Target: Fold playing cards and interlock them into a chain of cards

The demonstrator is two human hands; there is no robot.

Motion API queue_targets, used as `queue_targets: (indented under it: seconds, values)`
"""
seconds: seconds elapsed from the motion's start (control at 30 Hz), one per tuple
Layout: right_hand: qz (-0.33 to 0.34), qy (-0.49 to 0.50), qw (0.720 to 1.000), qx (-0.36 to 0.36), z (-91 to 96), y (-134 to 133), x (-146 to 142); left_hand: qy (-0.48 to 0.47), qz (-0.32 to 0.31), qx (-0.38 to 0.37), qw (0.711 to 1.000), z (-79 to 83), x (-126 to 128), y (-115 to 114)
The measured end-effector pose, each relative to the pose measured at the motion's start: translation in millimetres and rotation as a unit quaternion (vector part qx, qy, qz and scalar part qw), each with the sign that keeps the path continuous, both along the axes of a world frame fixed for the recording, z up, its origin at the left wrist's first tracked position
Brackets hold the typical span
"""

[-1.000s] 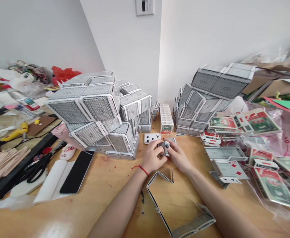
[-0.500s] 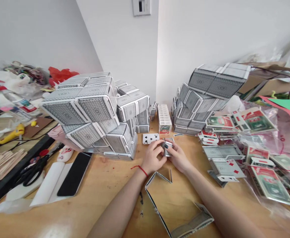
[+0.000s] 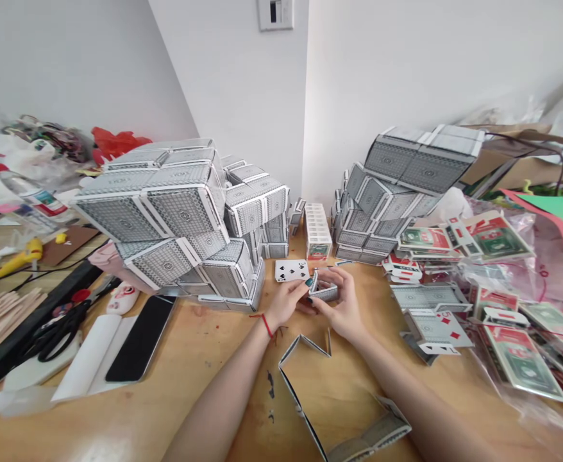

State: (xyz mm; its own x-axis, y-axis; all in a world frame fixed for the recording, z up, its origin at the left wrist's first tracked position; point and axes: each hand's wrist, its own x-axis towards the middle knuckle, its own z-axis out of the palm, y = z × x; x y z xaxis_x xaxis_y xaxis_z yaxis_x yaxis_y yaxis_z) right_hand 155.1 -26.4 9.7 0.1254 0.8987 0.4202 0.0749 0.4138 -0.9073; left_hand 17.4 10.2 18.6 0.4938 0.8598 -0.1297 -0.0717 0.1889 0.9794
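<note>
The left hand (image 3: pixel 285 303) and right hand (image 3: pixel 341 303) together grip a folded playing card (image 3: pixel 324 292), its long axis running left to right, one bent end pointing up, above the wooden table (image 3: pixel 224 378). A spade card (image 3: pixel 292 271) lies face up just left and farther. Card-built blocks (image 3: pixel 166 215) rise left, an upright card column (image 3: pixel 318 231) stands far, and a zigzag card strip (image 3: pixel 306 342) stands near. Red-and-green cards (image 3: pixel 495 236) lie on a clear plastic bag (image 3: pixel 517 276) at right.
</note>
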Motion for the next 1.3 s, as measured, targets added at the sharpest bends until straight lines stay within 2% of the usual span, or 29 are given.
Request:
queue_targets:
  seconds: [0.03, 0.1, 0.17, 0.23, 0.33, 0.37, 0.5, 0.6, 0.7, 0.83, 1.03, 1.17, 1.3]
  values:
    - [0.007, -0.009, 1.000, 0.005, 0.4, 0, 0, -0.027, -0.036, -0.051, 0.998, 0.3, -2, 1]
    - [0.019, -0.023, 1.000, 0.012, 0.7, 0, 0, -0.069, -0.065, -0.102, 0.990, 0.5, -6, 3]
    - [0.021, -0.033, 0.999, 0.012, -0.2, 2, 1, -0.093, -0.061, -0.115, 0.987, 0.5, -11, 5]
    - [-0.007, -0.046, 0.999, 0.000, -2.7, 4, 2, -0.096, -0.049, -0.113, 0.988, 0.6, -14, 6]
    - [-0.068, -0.059, 0.995, -0.054, -8.6, 9, 6, -0.066, -0.017, -0.071, 0.995, 0.7, -14, 8]
    - [-0.069, -0.047, 0.993, -0.078, -10.5, 11, 7, -0.049, -0.001, -0.045, 0.998, 0.4, -14, 8]
    - [0.020, 0.089, 0.983, -0.158, -14.7, 16, 11, 0.011, 0.026, 0.046, 0.999, -2.9, -10, 7]
    - [0.052, 0.157, 0.968, -0.187, -14.2, 17, 13, 0.018, 0.024, 0.077, 0.997, -6.2, -8, 5]
    - [0.081, 0.190, 0.958, -0.200, -12.2, 17, 14, 0.008, 0.026, 0.089, 0.996, -8.8, -6, 2]
    - [0.098, 0.223, 0.953, -0.179, -7.8, 15, 16, -0.009, 0.026, 0.085, 0.996, -9.6, -1, 0]
    - [0.139, 0.161, 0.962, -0.172, 1.2, 11, 18, 0.033, 0.009, 0.120, 0.992, -8.7, 3, -3]
    - [0.154, 0.164, 0.954, -0.199, 3.0, 11, 19, 0.083, 0.033, 0.186, 0.978, -9.9, 2, -4]
    - [0.115, 0.220, 0.936, -0.251, -1.3, 13, 17, 0.140, 0.068, 0.272, 0.950, -9.9, 2, -5]
